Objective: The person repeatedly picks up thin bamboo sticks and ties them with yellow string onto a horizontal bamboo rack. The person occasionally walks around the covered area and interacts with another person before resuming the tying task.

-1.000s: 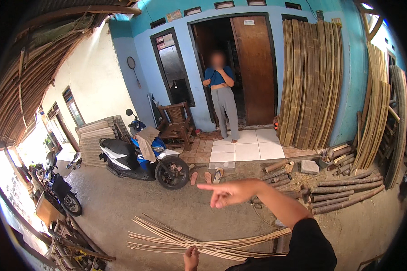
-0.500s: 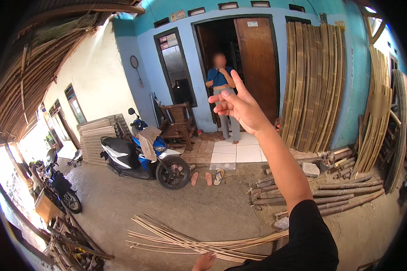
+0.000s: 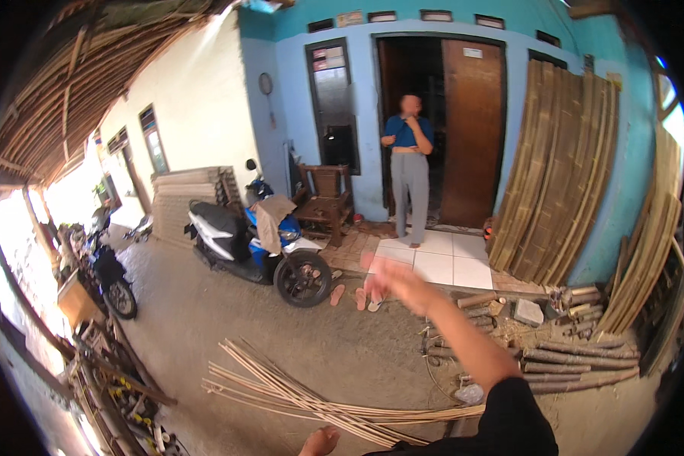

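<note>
My right hand (image 3: 400, 284) is stretched out in front of me at the end of a bare forearm, blurred by motion. Its fingers look apart, and nothing shows in them. Low at the bottom edge, my left hand (image 3: 321, 440) is only partly in view, its fingers too hidden to read. Just beyond it, a loose bundle of long, thin bamboo strips (image 3: 304, 394) lies fanned and crossing on the ground. Part of the bundle passes behind my black right sleeve (image 3: 518, 418).
A person (image 3: 410, 152) stands in the doorway. A blue and white scooter (image 3: 239, 243) is parked before a wooden chair (image 3: 324, 204). Bamboo poles (image 3: 577, 365) lie at right, below split bamboo lengths (image 3: 558, 167) against the wall. Sandals (image 3: 337, 294) lie near the tiled step (image 3: 433, 267).
My raised right hand has swung down, from before the person to in front of the tiled step. The view has turned, so the doorway sits farther right. The person remains standing there.
</note>
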{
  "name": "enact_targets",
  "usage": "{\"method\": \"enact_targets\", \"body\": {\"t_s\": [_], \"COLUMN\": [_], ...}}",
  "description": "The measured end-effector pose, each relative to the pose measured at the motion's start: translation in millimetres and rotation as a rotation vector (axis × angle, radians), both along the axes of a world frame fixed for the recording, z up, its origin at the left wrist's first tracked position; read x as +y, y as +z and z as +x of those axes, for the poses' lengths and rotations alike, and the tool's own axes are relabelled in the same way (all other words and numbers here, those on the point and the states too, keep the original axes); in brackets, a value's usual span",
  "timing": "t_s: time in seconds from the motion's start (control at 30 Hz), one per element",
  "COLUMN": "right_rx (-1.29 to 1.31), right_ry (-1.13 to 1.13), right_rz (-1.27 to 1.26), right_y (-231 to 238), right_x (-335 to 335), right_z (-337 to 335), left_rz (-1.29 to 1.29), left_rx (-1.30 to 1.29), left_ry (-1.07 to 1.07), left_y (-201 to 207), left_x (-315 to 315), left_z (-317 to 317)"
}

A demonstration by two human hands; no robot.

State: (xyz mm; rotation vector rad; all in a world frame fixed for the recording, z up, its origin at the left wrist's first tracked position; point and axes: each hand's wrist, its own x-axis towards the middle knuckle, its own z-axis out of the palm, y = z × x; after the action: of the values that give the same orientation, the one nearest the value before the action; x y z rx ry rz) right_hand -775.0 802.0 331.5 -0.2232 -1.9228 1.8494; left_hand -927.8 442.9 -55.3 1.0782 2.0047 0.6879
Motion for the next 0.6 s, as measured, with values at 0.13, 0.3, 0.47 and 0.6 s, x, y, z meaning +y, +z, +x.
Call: {"method": "enact_targets", "body": {"t_s": [0.13, 0.3, 0.47, 0.6], "right_rx": [-0.569, -0.755, -0.876, -0.902], "right_ry": [0.079, 0.336, 0.608, 0.677], "right_rz": [-0.308, -0.537, -0.230, -0.025], "right_y": [-230.1, -395.2, -384.5, -363.8], "right_x": [-76.6, -243.9, -229.1, -203.3], "right_z": [-16.6, 1.6, -40.0, -92.3], "left_rz": [0.102, -0.220, 0.104, 0.091], "left_rx": [-0.040, 0.080, -0.070, -0.079], "left_ry": [0.046, -0.278, 0.154, 0.503], "left_y": [58.4, 80.9, 80.4, 112.4], "left_x": [21.5, 21.4, -65.4, -104.5], "left_z": [22.6, 18.9, 17.8, 10.9]}}
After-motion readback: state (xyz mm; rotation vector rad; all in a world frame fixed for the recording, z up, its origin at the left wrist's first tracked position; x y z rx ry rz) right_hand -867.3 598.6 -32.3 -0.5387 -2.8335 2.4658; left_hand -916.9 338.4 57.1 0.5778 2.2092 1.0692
